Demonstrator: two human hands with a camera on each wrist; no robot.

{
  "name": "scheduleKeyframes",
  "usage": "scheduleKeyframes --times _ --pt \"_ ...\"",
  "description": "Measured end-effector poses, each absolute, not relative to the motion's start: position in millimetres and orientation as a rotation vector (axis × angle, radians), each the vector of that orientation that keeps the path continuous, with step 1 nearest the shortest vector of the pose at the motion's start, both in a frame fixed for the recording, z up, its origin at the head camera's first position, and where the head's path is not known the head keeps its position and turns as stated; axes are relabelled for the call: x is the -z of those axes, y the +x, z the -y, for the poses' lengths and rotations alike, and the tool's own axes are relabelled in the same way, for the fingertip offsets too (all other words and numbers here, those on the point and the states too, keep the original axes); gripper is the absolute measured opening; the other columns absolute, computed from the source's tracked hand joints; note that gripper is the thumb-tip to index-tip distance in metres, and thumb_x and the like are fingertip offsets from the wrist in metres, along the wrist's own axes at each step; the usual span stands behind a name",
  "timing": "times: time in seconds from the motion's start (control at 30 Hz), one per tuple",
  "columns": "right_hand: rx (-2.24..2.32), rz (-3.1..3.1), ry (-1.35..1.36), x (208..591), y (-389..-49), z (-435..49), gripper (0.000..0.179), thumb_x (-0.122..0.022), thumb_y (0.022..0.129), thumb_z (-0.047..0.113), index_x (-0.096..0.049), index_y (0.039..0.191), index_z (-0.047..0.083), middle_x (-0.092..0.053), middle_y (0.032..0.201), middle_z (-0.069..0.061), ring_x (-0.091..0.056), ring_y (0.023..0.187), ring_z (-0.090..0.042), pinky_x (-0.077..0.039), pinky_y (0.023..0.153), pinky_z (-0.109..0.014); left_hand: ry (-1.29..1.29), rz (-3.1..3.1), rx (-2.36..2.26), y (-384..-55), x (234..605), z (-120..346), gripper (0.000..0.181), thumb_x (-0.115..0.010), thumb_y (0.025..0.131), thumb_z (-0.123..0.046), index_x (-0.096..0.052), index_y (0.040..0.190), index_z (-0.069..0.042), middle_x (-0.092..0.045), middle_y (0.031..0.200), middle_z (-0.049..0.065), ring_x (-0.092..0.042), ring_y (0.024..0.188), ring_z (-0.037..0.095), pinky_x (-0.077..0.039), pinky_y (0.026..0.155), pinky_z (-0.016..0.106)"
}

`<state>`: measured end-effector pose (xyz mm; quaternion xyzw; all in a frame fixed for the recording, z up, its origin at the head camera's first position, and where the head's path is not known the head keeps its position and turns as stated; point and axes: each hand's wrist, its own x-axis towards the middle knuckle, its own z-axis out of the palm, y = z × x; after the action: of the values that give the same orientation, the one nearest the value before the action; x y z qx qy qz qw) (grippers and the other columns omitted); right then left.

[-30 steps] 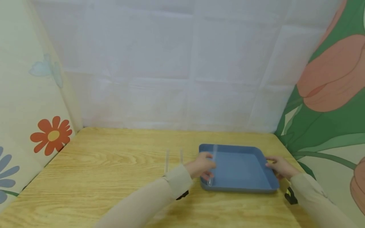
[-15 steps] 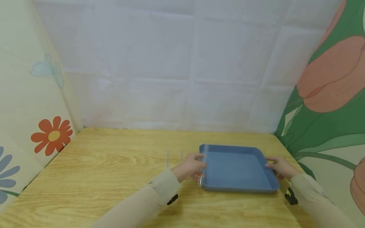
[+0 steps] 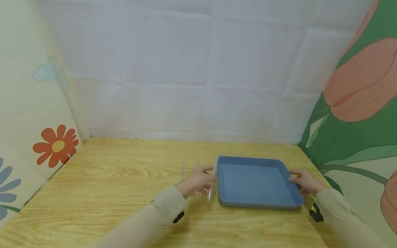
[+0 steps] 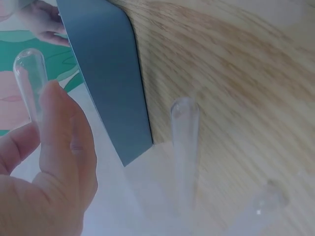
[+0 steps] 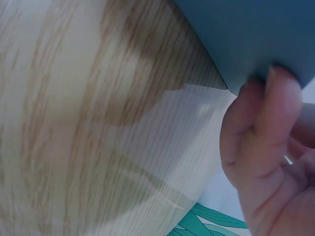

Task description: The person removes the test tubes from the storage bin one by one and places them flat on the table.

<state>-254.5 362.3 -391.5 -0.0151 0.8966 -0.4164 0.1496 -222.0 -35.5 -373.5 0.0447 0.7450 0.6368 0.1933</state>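
A clear test tube [image 3: 209,194] with a rounded end is pinched in my left hand [image 3: 197,181], just left of the blue tray [image 3: 257,182]. The left wrist view shows the held test tube [image 4: 30,73] between thumb and fingers, raised off the table. Two more clear test tubes lie on the table beyond and below this hand, one nearer [image 4: 186,142] and one farther [image 4: 263,206]; my hand partly hides them in the head view. My right hand [image 3: 306,182] grips the tray's right wall, thumb against the blue side [image 5: 275,49].
The wood-grain table [image 3: 124,172] extends left of the tray. A white sheet [image 3: 155,86] hangs behind it. Flower-printed sheets stand on the left [image 3: 18,120] and right [image 3: 356,148], the right one close to my right hand.
My left hand has moved left with the test tube, from over the tray's left part to outside its left wall. The right hand and the tray have stayed in place.
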Motion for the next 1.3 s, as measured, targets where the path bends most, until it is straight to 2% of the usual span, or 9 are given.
scheduleKeyframes --times 0.17,0.33,0.6,0.73,0.97,1.13,1.3 --pt "1.193 -2.588 -0.048 390.5 -256.6 -361.5 0.052 -0.047 0.101 0.005 -0.025 0.142 -0.018 -0.064 0.088 -0.01 -0.057 0.061 -0.018 -0.052 0.048 -0.033 0.112 -2.106 -1.795 -222.1 370.9 42.4 0.06 -0.058 0.09 -0.001 -0.037 0.145 0.005 -0.056 0.119 0.025 -0.06 0.069 0.022 -0.054 0.05 0.028" --pt "1.197 -2.59 -0.067 389.7 -258.4 -360.5 0.052 -0.046 0.101 0.004 -0.024 0.142 -0.019 -0.066 0.094 -0.017 -0.06 0.063 -0.018 -0.053 0.048 -0.035 0.109 -2.142 -1.782 -221.6 369.0 48.5 0.057 -0.057 0.091 0.0 -0.038 0.145 0.005 -0.055 0.125 0.025 -0.062 0.072 0.025 -0.053 0.049 0.027" --pt "1.193 -2.59 -0.094 390.5 -258.5 -360.8 0.051 -0.046 0.101 0.004 -0.024 0.142 -0.019 -0.065 0.099 -0.024 -0.061 0.067 -0.019 -0.053 0.049 -0.035 0.095 -2.135 -1.798 -220.6 372.4 63.5 0.06 -0.058 0.091 -0.001 -0.036 0.146 0.005 -0.058 0.115 0.023 -0.065 0.072 0.026 -0.054 0.05 0.028" --pt "1.201 -2.591 -0.085 391.9 -258.0 -362.2 0.051 -0.047 0.101 0.004 -0.025 0.142 -0.018 -0.066 0.096 -0.02 -0.061 0.065 -0.019 -0.052 0.048 -0.035 0.096 -2.155 -1.788 -219.8 372.9 73.1 0.059 -0.057 0.091 -0.002 -0.035 0.146 0.004 -0.058 0.116 0.024 -0.066 0.074 0.028 -0.055 0.051 0.03" --pt "1.2 -2.602 -0.091 391.2 -255.7 -363.7 0.051 -0.047 0.1 0.003 -0.025 0.141 -0.019 -0.066 0.092 -0.017 -0.059 0.059 -0.018 -0.051 0.047 -0.034 0.047 -2.174 -1.787 -217.9 373.8 84.9 0.057 -0.057 0.092 -0.001 -0.038 0.146 0.003 -0.058 0.112 0.022 -0.064 0.069 0.022 -0.053 0.049 0.027" --pt "1.205 -2.603 -0.089 391.3 -255.9 -363.6 0.051 -0.047 0.101 0.004 -0.026 0.141 -0.019 -0.066 0.087 -0.013 -0.058 0.058 -0.017 -0.051 0.046 -0.033 0.007 -2.193 -1.807 -216.4 375.1 93.7 0.058 -0.058 0.09 -0.001 -0.039 0.145 0.004 -0.057 0.113 0.021 -0.066 0.07 0.025 -0.051 0.046 0.026" --pt "1.199 -2.603 -0.09 393.4 -255.7 -364.8 0.051 -0.047 0.1 0.004 -0.027 0.14 -0.019 -0.066 0.087 -0.012 -0.057 0.057 -0.017 -0.05 0.046 -0.033 0.035 -2.184 -1.798 -210.3 375.6 104.9 0.059 -0.057 0.091 -0.002 -0.036 0.145 0.006 -0.056 0.115 0.024 -0.065 0.071 0.027 -0.053 0.049 0.027"
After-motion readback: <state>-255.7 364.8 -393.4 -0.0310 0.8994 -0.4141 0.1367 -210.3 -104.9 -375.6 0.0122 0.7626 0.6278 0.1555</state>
